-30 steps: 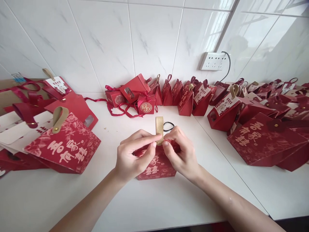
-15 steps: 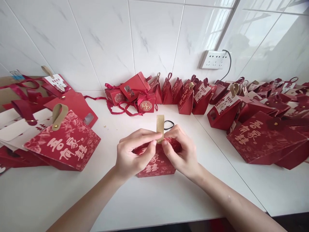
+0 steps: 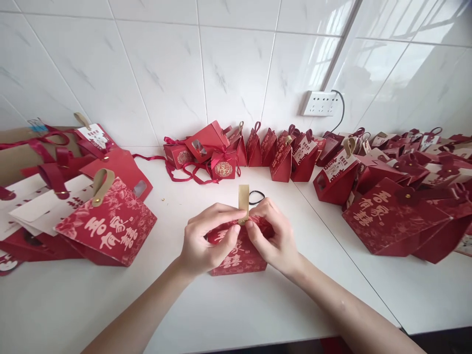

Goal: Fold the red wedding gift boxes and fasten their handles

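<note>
- gold strap (image 3: 244, 197) is pinched near its base by left hand (image 3: 208, 238)
- red gift box (image 3: 254, 259) is pinched beside it by right hand (image 3: 276, 236)
- box is set on surface (image 3: 214, 319)
- hold is hardly changed; fastening seems unfinished

We see a bright scene in cool, even light that looks like daylight. On the glossy wall tiles (image 3: 236, 64), a pale reflection crossed by bars glares at the upper right. The white table (image 3: 177, 305) is lightest toward the middle and greys toward the lower left, where we find faint, soft-edged shading beneath the front red bag (image 3: 106, 221). The wide lens stretches whatever sits near both sides, and tile lines lean outward at the top. We make out the left hand (image 3: 206, 241) and right hand (image 3: 273, 236) clearly, while the far-right bags (image 3: 416, 160) look smeared
</note>
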Tool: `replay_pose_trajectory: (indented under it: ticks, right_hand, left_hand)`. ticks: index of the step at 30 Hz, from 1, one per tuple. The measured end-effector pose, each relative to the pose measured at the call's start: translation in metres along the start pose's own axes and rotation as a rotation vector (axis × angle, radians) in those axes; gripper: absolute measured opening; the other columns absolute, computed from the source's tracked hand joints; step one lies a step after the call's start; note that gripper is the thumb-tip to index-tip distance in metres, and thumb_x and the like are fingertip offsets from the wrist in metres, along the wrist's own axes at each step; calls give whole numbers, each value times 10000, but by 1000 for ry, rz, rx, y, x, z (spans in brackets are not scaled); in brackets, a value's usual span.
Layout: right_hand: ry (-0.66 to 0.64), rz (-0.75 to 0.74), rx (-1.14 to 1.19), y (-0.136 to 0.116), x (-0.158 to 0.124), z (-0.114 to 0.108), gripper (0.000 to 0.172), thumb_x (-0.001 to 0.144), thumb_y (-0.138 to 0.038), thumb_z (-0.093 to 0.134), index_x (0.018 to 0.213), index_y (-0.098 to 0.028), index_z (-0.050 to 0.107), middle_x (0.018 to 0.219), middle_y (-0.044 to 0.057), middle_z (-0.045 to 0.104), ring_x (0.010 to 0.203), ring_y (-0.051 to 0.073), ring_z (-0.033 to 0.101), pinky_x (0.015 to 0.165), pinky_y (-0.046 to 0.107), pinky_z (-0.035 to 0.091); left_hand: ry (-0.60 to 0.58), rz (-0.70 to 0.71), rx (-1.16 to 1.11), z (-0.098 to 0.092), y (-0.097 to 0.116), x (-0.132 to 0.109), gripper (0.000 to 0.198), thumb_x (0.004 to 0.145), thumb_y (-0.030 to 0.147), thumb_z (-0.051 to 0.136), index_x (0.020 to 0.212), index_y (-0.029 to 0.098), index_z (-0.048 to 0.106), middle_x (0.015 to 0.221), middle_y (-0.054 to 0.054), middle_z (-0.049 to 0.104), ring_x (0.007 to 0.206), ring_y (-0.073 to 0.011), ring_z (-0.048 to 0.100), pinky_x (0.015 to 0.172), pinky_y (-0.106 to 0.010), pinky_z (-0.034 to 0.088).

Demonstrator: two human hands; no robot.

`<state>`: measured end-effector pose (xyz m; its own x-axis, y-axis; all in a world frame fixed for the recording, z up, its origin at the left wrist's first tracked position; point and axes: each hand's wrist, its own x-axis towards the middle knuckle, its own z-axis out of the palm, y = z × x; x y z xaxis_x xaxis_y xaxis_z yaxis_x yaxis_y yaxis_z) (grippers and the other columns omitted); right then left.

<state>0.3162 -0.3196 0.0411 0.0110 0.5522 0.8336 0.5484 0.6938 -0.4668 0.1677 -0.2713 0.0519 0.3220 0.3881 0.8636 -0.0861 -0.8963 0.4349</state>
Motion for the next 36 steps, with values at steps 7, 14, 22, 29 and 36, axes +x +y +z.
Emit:
replay_pose_trajectory:
  ticks: [7, 14, 22, 29, 36]
  right_hand:
    - [-3, 23, -2, 1, 0, 0, 122, 866, -122, 504, 777, -202, 530, 672, -17, 452, 605, 119, 446, 503, 242, 371]
    - [-2, 18, 4, 2, 0, 1, 125, 859, -103, 505, 786, -202, 527, 673, -20, 451, 606, 115, 445, 508, 235, 376]
    - [-13, -4, -1, 2, -1, -1, 89, 853, -122, 539, 812, -200, 527, 695, -11, 477, 637, 122, 459, 540, 247, 396]
    - [-5, 4, 2, 2, -3, 0, 103, 873, -118, 533, 817, -204, 535, 697, -12, 479, 640, 122, 451, 540, 246, 388]
    - [-7, 49, 11, 2, -2, 1, 110, 883, -134, 511, 818, -203, 567, 688, -8, 470, 638, 128, 466, 538, 253, 397]
  left_hand:
    - [14, -65, 11, 0, 1, 1, 218, 812, 62, 597, 924, 202, 721, 770, -18, 719, 637, -101, 650, 553, -187, 552]
    - [-3, -88, -23, -1, 2, 1, 206, 819, 66, 580, 924, 186, 711, 743, -17, 697, 638, -94, 638, 555, -174, 538]
    - [62, -163, -15, 3, -1, -7, 278, 796, 91, 610, 1058, 179, 586, 842, -26, 708, 756, -120, 681, 682, -203, 577]
    - [48, -240, -37, 4, 1, -7, 256, 787, 125, 623, 1028, 180, 552, 846, -18, 725, 769, -126, 703, 706, -201, 589]
    - [70, -338, -28, 4, 5, -5, 192, 769, 121, 643, 934, 200, 580, 815, 14, 728, 766, -105, 704, 715, -155, 575]
